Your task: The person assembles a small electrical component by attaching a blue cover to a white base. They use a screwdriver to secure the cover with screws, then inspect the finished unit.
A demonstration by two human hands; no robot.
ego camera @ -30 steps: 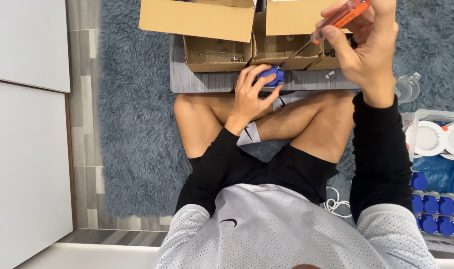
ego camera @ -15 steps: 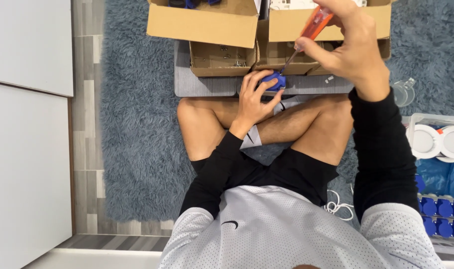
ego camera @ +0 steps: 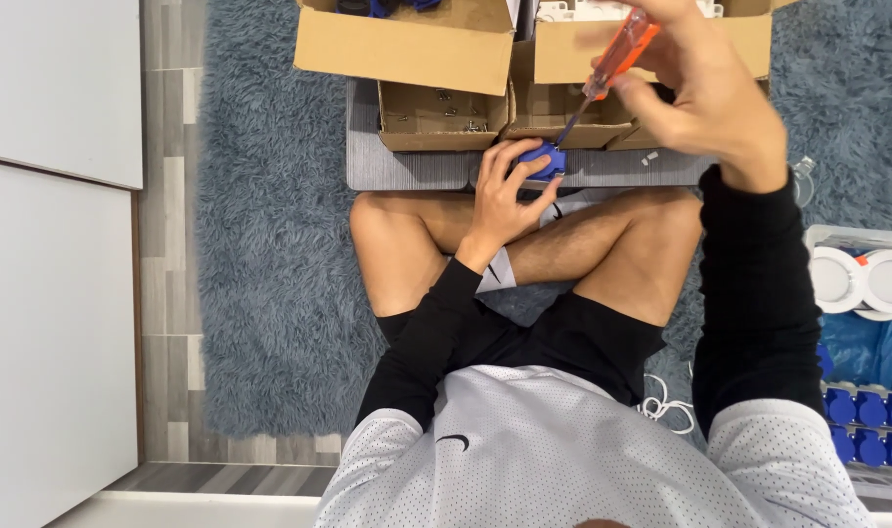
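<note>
The small blue part [ego camera: 544, 159] is lying on the grey board [ego camera: 407, 168] just beyond the person's crossed legs, in front of the low open cardboard trays. The left hand [ego camera: 505, 200] is wrapping around it from the near side, fingers curled and clamped on its body, thumb pressing the right edge, wrist resting low over the shin. The right hand [ego camera: 705, 93] is gripping the orange-handled screwdriver [ego camera: 602, 80], closed tight around the handle, and is tilting the tool so its dark shaft is running down and to the left — the tip is meeting the top of the blue part, or sitting just at it; I cannot tell whether it is seated in a screw head.

By the look of it, the step in hand is driving or loosening a fastener on the part. The next move is calling for steady downward pressure along the shaft while the left hand is keeping the part from turning — a slip would send the tip toward the holding fingers.

The right forearm is raised well above the board, elbow out to the right; the left arm is reaching straight forward between the knees. More blue pieces [ego camera: 871, 409] are sitting in a bin at the near right.
</note>
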